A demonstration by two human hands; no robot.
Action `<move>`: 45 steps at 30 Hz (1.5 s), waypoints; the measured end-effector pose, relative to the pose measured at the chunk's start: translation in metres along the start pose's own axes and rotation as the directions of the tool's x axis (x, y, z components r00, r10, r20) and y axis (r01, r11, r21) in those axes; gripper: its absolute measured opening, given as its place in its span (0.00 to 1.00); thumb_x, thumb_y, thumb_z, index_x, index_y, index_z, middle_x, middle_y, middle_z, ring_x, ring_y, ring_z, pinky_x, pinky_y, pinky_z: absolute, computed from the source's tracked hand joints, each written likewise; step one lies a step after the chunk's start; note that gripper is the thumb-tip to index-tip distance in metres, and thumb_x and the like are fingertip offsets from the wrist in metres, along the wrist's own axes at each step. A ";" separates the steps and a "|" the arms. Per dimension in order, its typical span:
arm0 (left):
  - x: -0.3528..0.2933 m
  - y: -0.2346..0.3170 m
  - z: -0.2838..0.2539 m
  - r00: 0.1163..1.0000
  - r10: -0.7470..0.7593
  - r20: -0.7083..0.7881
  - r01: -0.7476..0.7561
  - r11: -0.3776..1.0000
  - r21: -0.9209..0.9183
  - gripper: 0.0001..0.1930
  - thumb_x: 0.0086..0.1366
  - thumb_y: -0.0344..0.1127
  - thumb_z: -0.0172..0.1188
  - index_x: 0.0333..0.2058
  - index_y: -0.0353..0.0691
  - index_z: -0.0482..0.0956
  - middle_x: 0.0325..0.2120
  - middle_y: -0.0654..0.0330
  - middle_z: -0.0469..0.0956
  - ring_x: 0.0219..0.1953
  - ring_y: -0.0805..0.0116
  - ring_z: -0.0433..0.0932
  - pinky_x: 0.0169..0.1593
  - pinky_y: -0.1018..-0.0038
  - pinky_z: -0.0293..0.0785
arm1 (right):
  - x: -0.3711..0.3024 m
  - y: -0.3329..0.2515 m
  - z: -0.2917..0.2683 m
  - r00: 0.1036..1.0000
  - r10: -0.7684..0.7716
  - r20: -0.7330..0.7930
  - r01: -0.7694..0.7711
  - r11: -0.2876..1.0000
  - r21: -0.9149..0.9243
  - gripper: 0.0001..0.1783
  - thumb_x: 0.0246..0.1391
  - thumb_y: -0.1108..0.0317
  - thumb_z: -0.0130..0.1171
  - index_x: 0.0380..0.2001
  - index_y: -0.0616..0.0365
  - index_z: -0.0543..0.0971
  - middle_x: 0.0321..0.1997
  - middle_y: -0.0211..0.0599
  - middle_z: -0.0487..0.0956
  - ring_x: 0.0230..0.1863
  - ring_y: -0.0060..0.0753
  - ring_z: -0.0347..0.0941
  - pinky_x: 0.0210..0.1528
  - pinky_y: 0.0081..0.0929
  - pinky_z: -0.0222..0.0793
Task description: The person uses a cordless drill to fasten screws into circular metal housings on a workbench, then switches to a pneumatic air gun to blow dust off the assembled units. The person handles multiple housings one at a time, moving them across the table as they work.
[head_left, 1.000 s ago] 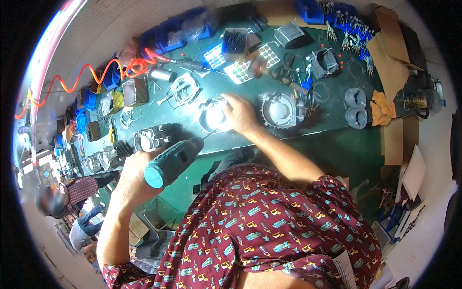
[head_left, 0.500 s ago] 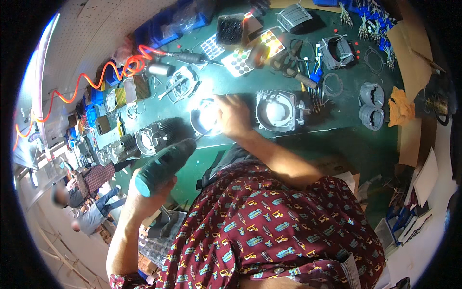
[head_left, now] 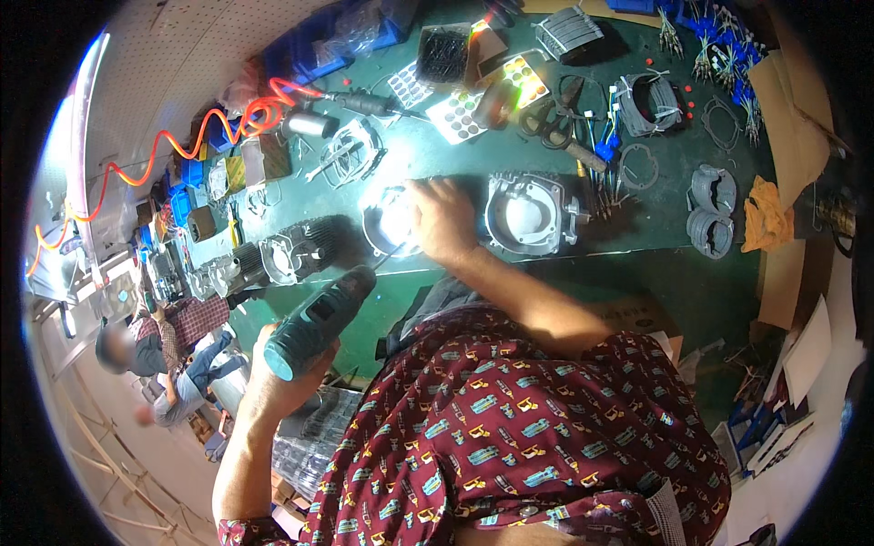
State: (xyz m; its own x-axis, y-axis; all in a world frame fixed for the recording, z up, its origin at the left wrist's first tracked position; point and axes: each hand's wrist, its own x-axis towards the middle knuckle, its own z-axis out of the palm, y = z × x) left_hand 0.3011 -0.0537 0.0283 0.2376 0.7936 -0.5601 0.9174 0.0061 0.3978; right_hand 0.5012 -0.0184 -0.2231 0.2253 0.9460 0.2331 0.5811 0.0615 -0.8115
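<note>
My left hand is wrapped around a dark teal cordless drill. Its slim bit slants up to the near edge of a round cast-metal housing; whether they touch I cannot tell. With fingers curled over its right side, my right hand grips that housing on the bench, partly hiding it. Strong glare washes out the housing's inside. Just right of this hand lies another open metal housing. Finned metal housings stand in a row to the left.
A green bench spans the view. An orange coiled air hose hangs at left. Behind lie a tray of dark screws, sticker sheets, pliers-like tools, cable ties. An orange cloth lies right. Two people sit far left.
The whole view has shifted slightly. Both hands keep their hold, and the drill has tilted a little, its bit still at the housing's near edge.
</note>
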 end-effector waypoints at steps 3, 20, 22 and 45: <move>-0.001 0.000 0.001 1.000 0.005 -0.024 -0.005 1.000 -0.027 0.08 0.57 0.29 0.67 0.35 0.36 0.81 0.23 0.56 0.81 0.24 0.70 0.78 0.32 0.72 0.75 | 0.000 0.000 0.002 1.000 -0.008 -0.017 0.008 1.000 -0.026 0.15 0.53 0.71 0.59 0.46 0.55 0.81 0.36 0.42 0.80 0.41 0.49 0.74 0.43 0.44 0.72; 0.000 0.008 0.002 0.993 0.090 -0.072 -0.113 0.891 -0.439 0.16 0.60 0.27 0.65 0.47 0.35 0.78 0.44 0.56 0.81 0.42 0.71 0.78 0.46 0.73 0.74 | 0.002 0.009 0.004 0.999 0.040 0.037 -0.040 0.999 0.000 0.20 0.52 0.66 0.59 0.50 0.55 0.78 0.44 0.48 0.80 0.48 0.52 0.74 0.49 0.48 0.71; -0.015 -0.015 0.002 0.994 -0.056 -0.096 0.007 0.893 -0.450 0.16 0.62 0.30 0.64 0.48 0.37 0.75 0.39 0.62 0.77 0.36 0.72 0.74 0.40 0.75 0.71 | 0.005 0.007 0.005 0.995 0.070 0.074 -0.069 0.997 -0.019 0.20 0.53 0.66 0.58 0.51 0.55 0.78 0.44 0.48 0.80 0.48 0.52 0.74 0.49 0.49 0.71; -0.069 -0.137 0.052 0.812 0.213 -0.543 -0.504 0.724 -0.471 0.10 0.60 0.28 0.69 0.40 0.36 0.80 0.27 0.60 0.80 0.27 0.73 0.76 0.34 0.74 0.75 | -0.006 -0.104 -0.038 0.955 -0.295 -0.043 0.295 0.955 0.002 0.18 0.49 0.83 0.49 0.41 0.64 0.82 0.53 0.48 0.80 0.56 0.52 0.72 0.63 0.42 0.65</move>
State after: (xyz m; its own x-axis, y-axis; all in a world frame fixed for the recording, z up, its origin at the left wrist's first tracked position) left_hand 0.1752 -0.1410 -0.0255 0.2157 0.9762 0.0240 0.3940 -0.1095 0.9126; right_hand 0.4690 -0.0422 -0.1194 0.0778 0.8711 0.4849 0.6205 0.3384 -0.7075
